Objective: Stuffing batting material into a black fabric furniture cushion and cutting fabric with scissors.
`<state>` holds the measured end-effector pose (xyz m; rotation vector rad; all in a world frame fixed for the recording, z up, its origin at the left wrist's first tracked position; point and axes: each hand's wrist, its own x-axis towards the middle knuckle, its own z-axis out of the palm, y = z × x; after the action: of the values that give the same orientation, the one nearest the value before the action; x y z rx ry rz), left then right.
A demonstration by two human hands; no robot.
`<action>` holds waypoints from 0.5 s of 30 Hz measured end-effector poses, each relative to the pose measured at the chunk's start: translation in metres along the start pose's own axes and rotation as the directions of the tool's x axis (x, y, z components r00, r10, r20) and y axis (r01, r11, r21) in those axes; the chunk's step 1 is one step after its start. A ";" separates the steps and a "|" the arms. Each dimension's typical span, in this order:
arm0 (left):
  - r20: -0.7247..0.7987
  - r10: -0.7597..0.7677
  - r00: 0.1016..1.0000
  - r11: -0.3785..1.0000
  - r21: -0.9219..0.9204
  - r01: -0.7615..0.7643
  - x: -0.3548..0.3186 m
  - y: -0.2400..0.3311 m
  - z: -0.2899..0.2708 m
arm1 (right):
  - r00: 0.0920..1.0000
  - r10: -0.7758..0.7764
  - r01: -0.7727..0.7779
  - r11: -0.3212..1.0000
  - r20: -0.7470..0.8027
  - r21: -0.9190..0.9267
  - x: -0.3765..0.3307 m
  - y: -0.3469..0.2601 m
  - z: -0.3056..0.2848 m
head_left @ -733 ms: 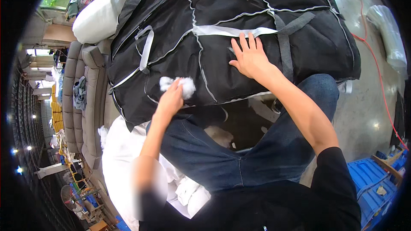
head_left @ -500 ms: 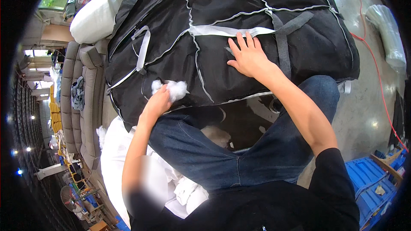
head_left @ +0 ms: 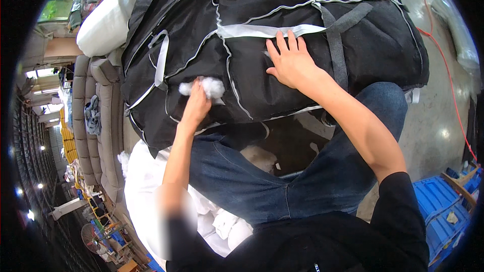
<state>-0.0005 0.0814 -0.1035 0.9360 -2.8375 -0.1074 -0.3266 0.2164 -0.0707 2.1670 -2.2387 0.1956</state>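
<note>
Across the person's lap lies a big black padded cover [head_left: 282, 45] with white seams and grey straps. On its near left part, the left hand [head_left: 196, 103] pinches a white tuft of stuffing [head_left: 207, 87] against the fabric. Right of the tuft, the right hand [head_left: 291, 63] lies flat and spread on the cover, just below a white strap [head_left: 252, 30]. Left of the cover sits a white cushion [head_left: 103, 22].
</note>
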 end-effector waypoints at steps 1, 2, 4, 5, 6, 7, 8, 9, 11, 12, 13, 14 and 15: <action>0.074 -0.008 0.997 0.998 0.059 0.004 0.004 -0.007 0.001 | 1.000 0.000 0.000 1.000 0.006 -0.005 -0.002 0.003 0.000; 0.108 -0.043 0.993 0.995 0.096 0.033 0.008 -0.013 0.002 | 1.000 0.000 0.000 1.000 -0.012 -0.018 -0.003 0.006 0.000; 0.141 -0.083 0.987 0.989 0.131 0.064 0.019 -0.020 0.009 | 1.000 -0.004 0.003 1.000 -0.028 -0.031 -0.005 0.009 0.000; 0.198 -0.155 0.968 0.966 0.238 0.106 0.025 -0.024 0.011 | 1.000 0.004 -0.005 0.999 -0.025 -0.040 -0.007 0.011 0.000; 0.240 -0.227 0.944 0.930 0.341 0.137 0.036 -0.028 0.014 | 1.000 0.015 -0.016 0.998 -0.026 -0.055 -0.006 0.013 -0.002; 0.272 -0.300 0.914 0.883 0.442 0.159 0.045 -0.030 0.016 | 1.000 0.014 -0.016 0.998 -0.028 -0.064 -0.006 0.013 -0.002; 0.328 -0.310 0.893 0.841 0.532 0.097 0.050 -0.029 0.020 | 0.999 0.011 -0.012 0.998 -0.032 -0.056 -0.006 0.011 -0.002; 0.324 -0.310 0.894 0.842 0.530 0.100 0.050 -0.029 0.033 | 0.999 0.006 -0.007 0.999 -0.034 -0.043 -0.005 0.008 0.001; -0.432 -0.346 0.833 0.938 -0.145 0.314 0.045 -0.024 0.048 | 0.997 -0.033 0.032 0.999 -0.069 -0.017 0.001 -0.005 -0.004; -0.428 -0.349 0.834 0.937 -0.159 0.311 0.045 -0.016 0.048 | 0.997 -0.040 0.039 0.999 -0.069 -0.010 0.003 -0.008 0.000; -0.356 -0.203 0.912 0.954 0.136 0.266 0.045 0.001 0.043 | 0.997 -0.042 0.042 0.999 -0.059 -0.013 0.001 -0.004 0.003; -0.234 -0.081 0.969 0.890 0.421 0.176 0.038 0.021 0.032 | 0.998 -0.041 0.040 0.999 -0.043 -0.034 -0.002 0.001 0.003; -0.226 -0.092 0.970 0.892 0.415 0.181 0.029 0.045 0.016 | 0.998 -0.047 0.046 0.998 -0.031 -0.033 -0.006 0.004 0.002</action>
<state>-0.0525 0.1001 -0.1101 1.1522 -2.6464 0.5958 -0.3298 0.2224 -0.0740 2.1819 -2.1572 0.1898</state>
